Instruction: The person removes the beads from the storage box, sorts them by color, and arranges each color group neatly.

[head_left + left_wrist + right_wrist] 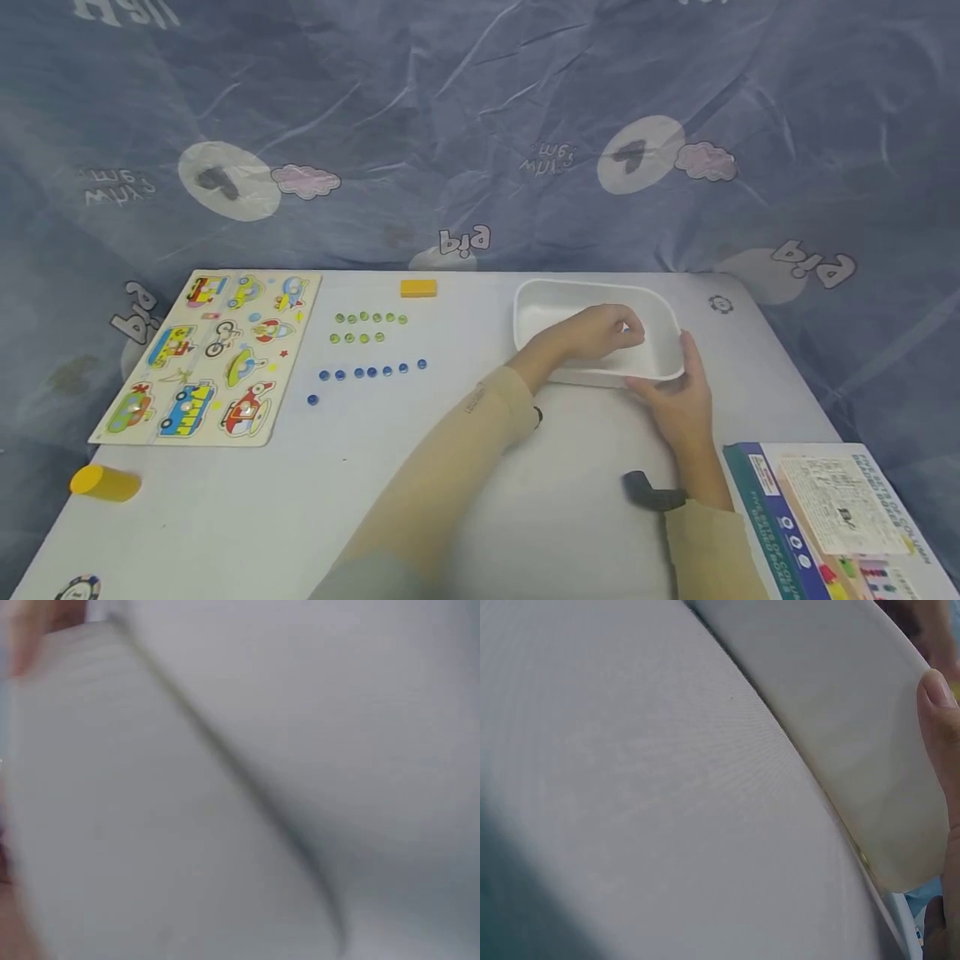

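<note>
A white rectangular plastic tub [592,377] stands at the back right of the table. My right hand [686,400] grips its near right corner, the thumb on the near wall and the fingers round the right side. In the right wrist view the thumb [939,724] presses the tub wall [855,742]. My left hand [596,332] reaches over the near wall into the tub, its fingers bent; whether anything is between them is hidden. The left wrist view is blurred and mostly filled by the tub wall [150,795].
Left of the tub lie rows of green glass beads [364,337] and blue glass beads [371,372], with a yellow block [417,288] behind. A wooden vehicle puzzle [225,350], a yellow cylinder [108,483] and a printed box [832,517] lie toward the sides.
</note>
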Tool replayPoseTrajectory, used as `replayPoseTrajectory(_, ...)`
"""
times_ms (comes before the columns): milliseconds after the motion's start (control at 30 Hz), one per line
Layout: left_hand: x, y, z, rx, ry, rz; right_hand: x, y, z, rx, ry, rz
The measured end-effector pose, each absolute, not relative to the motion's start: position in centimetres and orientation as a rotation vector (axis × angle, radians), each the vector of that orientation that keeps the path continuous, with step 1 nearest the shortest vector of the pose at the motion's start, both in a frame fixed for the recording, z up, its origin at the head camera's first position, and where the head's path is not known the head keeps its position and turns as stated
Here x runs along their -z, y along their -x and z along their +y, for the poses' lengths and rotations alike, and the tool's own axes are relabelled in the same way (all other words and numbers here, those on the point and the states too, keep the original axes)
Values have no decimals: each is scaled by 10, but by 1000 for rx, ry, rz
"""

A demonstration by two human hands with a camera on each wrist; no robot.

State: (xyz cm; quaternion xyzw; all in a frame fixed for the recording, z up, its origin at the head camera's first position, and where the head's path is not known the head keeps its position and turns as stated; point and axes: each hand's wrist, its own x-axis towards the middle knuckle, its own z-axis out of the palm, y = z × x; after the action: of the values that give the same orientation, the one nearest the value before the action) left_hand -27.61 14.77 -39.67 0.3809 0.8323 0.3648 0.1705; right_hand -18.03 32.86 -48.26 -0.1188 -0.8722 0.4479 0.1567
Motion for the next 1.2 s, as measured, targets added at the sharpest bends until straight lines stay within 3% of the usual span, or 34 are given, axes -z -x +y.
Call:
replayPoseTrajectory(267,363,231,91,-1408,-1079,2339,484,180,329,-1266,351,-2505)
replayPoseTrajectory(567,370,194,11,-1451,-873,2516,488,180,330,-1238,425,-2508)
replayPoseTrajectory(967,405,211,-95,-1386,-348,2784,488,181,327,-1266,415,-2502)
replayPoseTrajectory(1200,424,229,-130,-1164,-125,2892,490,181,325,-1273,420,-2495)
